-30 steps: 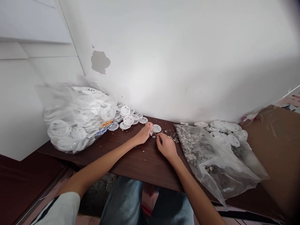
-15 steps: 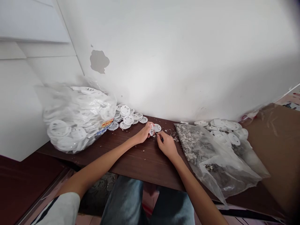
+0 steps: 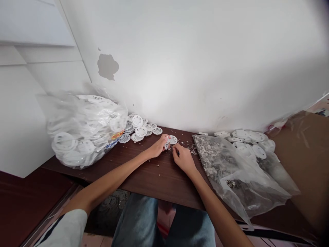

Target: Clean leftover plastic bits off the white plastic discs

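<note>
My left hand (image 3: pixel 158 146) is closed round a white disc (image 3: pixel 166 145) with small holes, held just above the dark brown table (image 3: pixel 144 175). Close on its right, my right hand (image 3: pixel 183 157) pinches a thin tool (image 3: pixel 171 145) whose tip points at the disc. Most of the tool is hidden in the fingers. Another white disc (image 3: pixel 173 139) lies on the table just behind my hands. Small metal-looking bits (image 3: pixel 192 149) are scattered to the right of it.
A full plastic bag of white discs (image 3: pixel 87 133) stands at the left, with loose discs (image 3: pixel 141 131) beside it. At the right lie a clear bag of small parts (image 3: pixel 213 161), more white pieces (image 3: pixel 258 151) and a cardboard surface (image 3: pixel 305 161). A white wall (image 3: pixel 180 68) rises behind.
The view has shifted slightly, so the right-hand bag sits a little further right. The disc in my left hand looks slightly more tilted. Both hands keep nearly the same place.
</note>
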Motion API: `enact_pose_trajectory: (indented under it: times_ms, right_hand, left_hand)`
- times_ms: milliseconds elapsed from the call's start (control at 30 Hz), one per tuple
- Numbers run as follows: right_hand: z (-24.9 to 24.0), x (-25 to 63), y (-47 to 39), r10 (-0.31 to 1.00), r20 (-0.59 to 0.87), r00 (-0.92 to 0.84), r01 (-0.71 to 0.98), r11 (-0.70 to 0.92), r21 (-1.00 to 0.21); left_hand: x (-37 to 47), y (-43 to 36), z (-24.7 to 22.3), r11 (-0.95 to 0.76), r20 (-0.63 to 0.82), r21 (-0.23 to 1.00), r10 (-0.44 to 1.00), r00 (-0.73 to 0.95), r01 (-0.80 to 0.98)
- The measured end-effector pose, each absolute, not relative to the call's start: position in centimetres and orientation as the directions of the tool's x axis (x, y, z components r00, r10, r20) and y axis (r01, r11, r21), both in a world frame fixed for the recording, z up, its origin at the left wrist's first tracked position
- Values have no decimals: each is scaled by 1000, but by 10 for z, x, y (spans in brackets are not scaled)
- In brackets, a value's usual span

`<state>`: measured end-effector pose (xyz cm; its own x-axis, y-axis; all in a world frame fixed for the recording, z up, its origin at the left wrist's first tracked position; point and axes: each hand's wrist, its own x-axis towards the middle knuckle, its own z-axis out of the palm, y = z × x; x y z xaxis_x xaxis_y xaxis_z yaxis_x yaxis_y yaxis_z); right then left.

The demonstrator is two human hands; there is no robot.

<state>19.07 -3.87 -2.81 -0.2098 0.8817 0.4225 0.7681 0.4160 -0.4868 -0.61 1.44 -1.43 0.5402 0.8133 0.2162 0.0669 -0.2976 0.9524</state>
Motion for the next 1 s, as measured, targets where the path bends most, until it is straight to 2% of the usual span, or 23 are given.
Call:
enact_pose_trajectory:
  times_ms: [233,400,467,567,700,833,1000]
  right_hand:
    - [-21,190,-41,897,395,-200,784,388,-484]
    - [-9,210,-48,881,448,-151,885,322,-337]
    - [-5,223,-47,870,487,-75,887,281,-366]
    - [-3,237,-41,872,489,31,836,245,-490]
    - [-2,243,-33,895,443,50,765,251,-593]
    - [-2,252,-29,898,440,21,729,287,-621]
    - [-2,276,-22,881,461,102,785,213,-582]
  left_hand:
    - [-8,15,-12,-323,236,944,800,552,65]
    - [-8,30,-19,-304,278,953,877,393,5]
    - [-7,36,-22,-259,255,965,908,331,-32]
    - [-6,39,-23,-218,221,975,908,355,-49]
    - [-7,36,-20,-191,176,982,906,384,1]
    - [-8,37,-16,-169,158,986,916,369,-3]
    - [-10,39,-14,-119,134,991,940,315,-66]
